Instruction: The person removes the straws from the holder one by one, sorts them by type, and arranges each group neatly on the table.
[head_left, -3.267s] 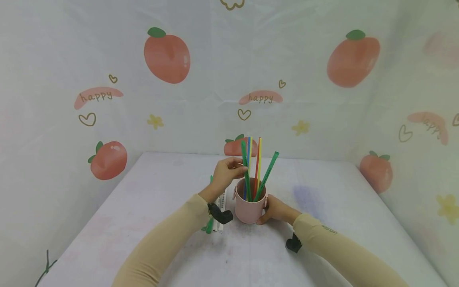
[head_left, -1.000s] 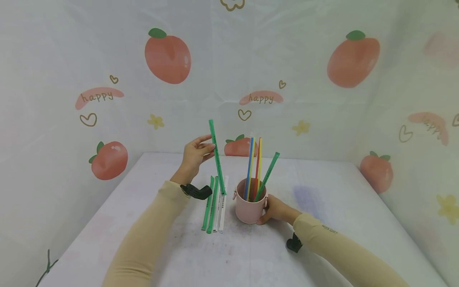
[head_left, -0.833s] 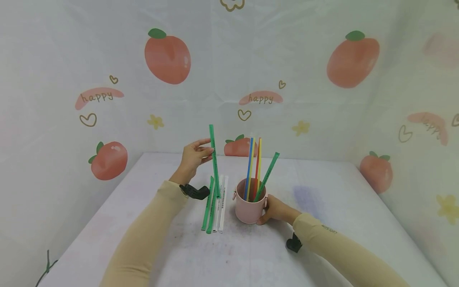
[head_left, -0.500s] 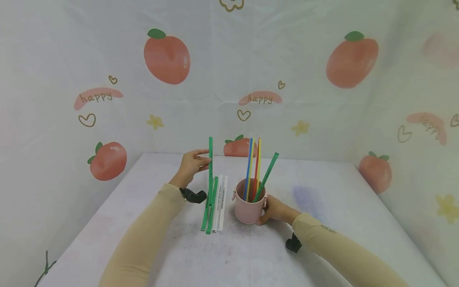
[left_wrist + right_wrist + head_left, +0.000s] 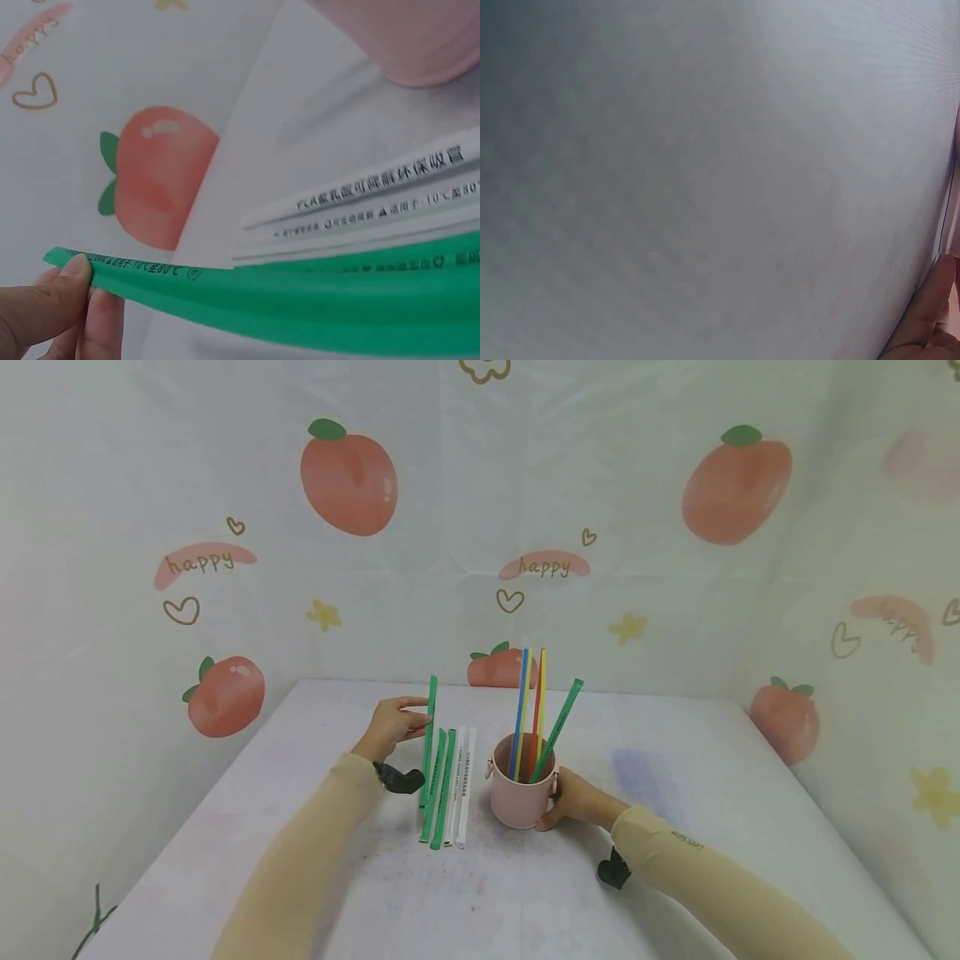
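My left hand (image 5: 393,725) pinches a green wrapped straw (image 5: 429,747) near its upper end. The straw slants down toward the table, left of a row of straws. In the left wrist view, thumb and fingers (image 5: 64,307) grip one tip of this printed wrapper (image 5: 142,276). The row holds two green straws (image 5: 444,789) and two white ones (image 5: 465,789), side by side. My right hand (image 5: 573,795) holds the right side of a pink cup (image 5: 517,803). Blue, yellow, red and green straws (image 5: 557,727) stand in the cup. Only some fingers (image 5: 930,300) show in the right wrist view.
The white table (image 5: 480,902) reaches back to a fruit-printed curtain (image 5: 420,568). A bluish stain (image 5: 643,781) marks the tabletop right of the cup. A thin dark green cord or stem (image 5: 96,920) is at the lower left.
The left hand took a green straw out of the cup, carried it left and lowered it beside the row. The right hand and the cup have stayed in place.
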`<state>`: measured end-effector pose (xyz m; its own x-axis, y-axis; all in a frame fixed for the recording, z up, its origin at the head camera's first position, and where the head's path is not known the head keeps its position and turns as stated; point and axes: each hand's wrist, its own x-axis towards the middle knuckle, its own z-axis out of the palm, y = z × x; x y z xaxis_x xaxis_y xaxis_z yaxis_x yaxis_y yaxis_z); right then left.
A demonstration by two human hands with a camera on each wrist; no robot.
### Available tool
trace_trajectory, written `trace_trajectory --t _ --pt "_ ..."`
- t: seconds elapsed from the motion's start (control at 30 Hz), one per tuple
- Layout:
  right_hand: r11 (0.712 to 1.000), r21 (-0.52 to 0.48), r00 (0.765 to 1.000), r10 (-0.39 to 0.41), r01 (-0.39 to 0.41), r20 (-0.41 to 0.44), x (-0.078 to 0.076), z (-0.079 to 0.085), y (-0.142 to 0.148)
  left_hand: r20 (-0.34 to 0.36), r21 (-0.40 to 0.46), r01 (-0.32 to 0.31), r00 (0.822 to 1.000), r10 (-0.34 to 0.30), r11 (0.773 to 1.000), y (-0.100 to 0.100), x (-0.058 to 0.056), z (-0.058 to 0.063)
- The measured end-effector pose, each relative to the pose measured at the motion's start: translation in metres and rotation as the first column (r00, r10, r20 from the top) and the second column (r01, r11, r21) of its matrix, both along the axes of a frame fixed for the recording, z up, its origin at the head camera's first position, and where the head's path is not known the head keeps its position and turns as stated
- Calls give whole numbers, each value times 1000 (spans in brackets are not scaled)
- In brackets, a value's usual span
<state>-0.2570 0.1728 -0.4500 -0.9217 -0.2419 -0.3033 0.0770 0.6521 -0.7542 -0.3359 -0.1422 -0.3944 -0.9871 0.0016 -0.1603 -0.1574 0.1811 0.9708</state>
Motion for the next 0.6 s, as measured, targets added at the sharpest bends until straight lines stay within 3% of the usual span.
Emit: trace_trajectory --t 0.37,0.6 --pt "1000 -18 1000 9 -9 -10 0 -1 1 109 -113 16 994 -4 994 -4 3 -25" --pt "1000 -19 1000 10 -11 -19 0 -1 1 134 -151 36 991 -15 988 -3 6 -34"
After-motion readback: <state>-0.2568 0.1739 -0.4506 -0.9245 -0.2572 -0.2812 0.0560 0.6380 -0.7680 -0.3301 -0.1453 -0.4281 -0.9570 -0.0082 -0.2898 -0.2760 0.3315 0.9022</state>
